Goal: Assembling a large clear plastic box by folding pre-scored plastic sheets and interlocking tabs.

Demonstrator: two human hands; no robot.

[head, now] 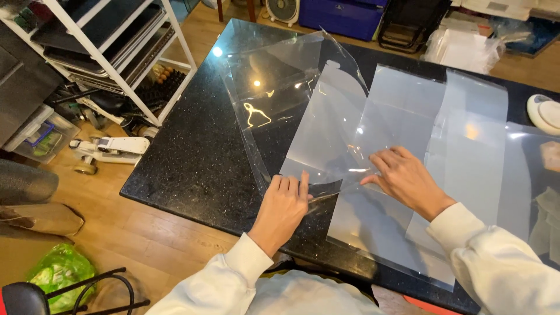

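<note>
Several clear plastic sheets lie spread over a black speckled stone table [192, 163]. My left hand [284, 204] pinches the near corner of a clear sheet [280, 99] that curls upward at its far edge. My right hand [405, 178] presses fingers down on the near edge of a frosted sheet [326, 128] where it overlaps a larger frosted sheet [396, 233]. Both arms wear white sleeves.
More frosted sheets [472, 146] cover the table's right side. A white round device [545, 114] sits at the right edge. A white shelving rack [116, 52] stands left, a small white wheeled machine [108, 150] on the wood floor, a green bag [58, 271] bottom left.
</note>
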